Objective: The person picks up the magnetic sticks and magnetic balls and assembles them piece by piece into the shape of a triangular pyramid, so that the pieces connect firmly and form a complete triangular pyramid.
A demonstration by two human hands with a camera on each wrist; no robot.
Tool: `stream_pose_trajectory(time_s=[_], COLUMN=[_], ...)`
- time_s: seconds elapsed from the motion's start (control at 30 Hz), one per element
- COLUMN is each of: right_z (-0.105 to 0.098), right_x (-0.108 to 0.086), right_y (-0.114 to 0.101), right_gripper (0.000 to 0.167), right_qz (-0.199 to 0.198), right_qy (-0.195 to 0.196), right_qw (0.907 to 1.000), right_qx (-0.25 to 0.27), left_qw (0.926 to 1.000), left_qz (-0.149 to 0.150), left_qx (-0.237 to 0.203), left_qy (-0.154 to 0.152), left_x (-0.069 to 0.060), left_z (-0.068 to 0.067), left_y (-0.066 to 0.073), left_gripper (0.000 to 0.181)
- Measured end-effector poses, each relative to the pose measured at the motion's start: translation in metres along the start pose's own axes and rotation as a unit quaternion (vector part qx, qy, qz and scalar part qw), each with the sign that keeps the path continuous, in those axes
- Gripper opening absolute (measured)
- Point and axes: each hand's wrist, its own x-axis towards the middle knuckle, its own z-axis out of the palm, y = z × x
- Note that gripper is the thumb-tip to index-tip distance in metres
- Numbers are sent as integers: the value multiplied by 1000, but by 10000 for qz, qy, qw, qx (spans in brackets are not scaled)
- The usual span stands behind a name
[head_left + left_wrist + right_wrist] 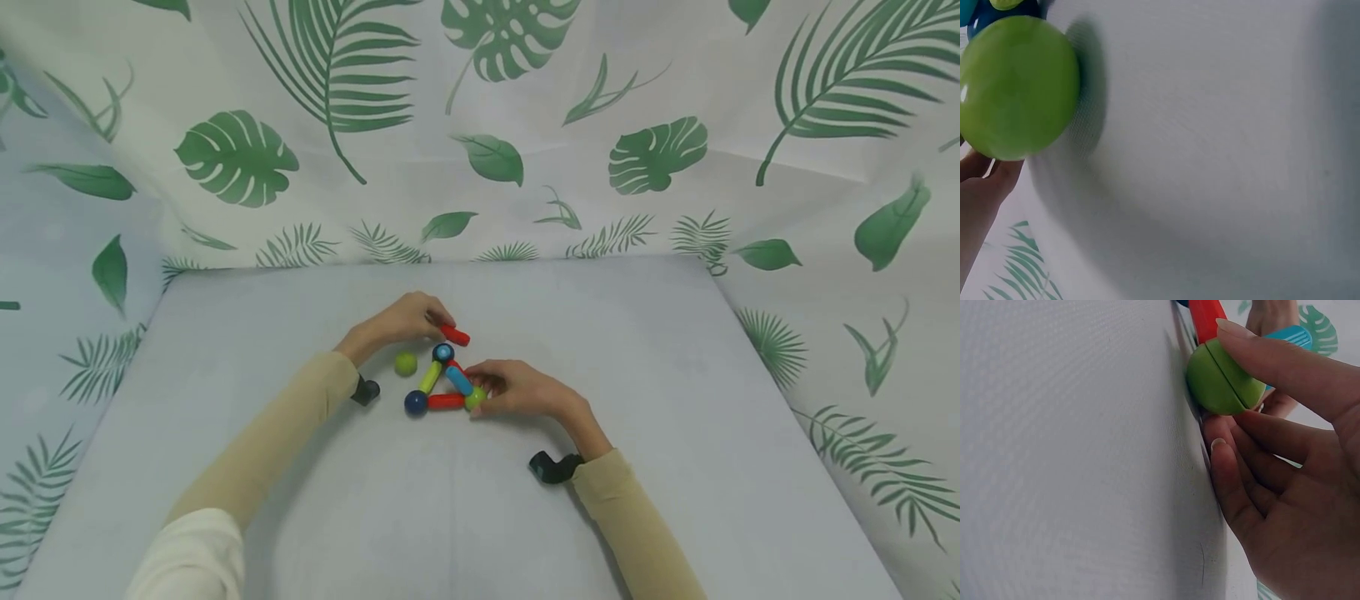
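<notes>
A triangle of ball-and-rod building pieces lies on the table. It has a dark blue ball [416,403] at the near left, another blue ball [443,353] at the far corner, and a green ball [476,398] at the right. A red rod [446,402] forms the near side and a yellow-green rod [430,377] the left one. From the green ball a light blue rod [459,381] sticks out, partly covering a second red rod. My right hand [528,389] pinches that green ball, thumb on its side. Above the far corner, my left hand [408,319] holds a loose red rod [457,336].
A separate green ball [406,363] rests left of the triangle, and appears large in the left wrist view. Black wrist cameras [553,467] sit low by both wrists. A leaf-patterned cloth [540,167] hangs behind the grey-white table [450,517].
</notes>
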Motion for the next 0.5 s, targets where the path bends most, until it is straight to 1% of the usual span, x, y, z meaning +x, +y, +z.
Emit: stream_pose_trajectory(time_s=[0.07, 0.27, 0.4, 0.5], right_z=[1, 2, 1, 0], right_x=[-1, 0, 0, 0], right_y=[-1, 0, 0, 0], right_gripper=[64, 64, 64, 64], right_qz=[8, -27, 24, 97], right_qy=[7, -24, -8, 0], right_qw=[10000, 10000, 10000, 10000], right_qx=[-13, 16, 32, 9], left_qw=[10000, 9995, 9989, 9988], left_qz=[-42, 38, 21, -17], left_qx=[17, 322, 435, 385], left_qy=[17, 26, 150, 293], left_x=[-1, 0, -2, -5], left_z=[2, 6, 5, 3], left_y=[2, 8, 13, 15], left_gripper=[31, 27, 26, 26])
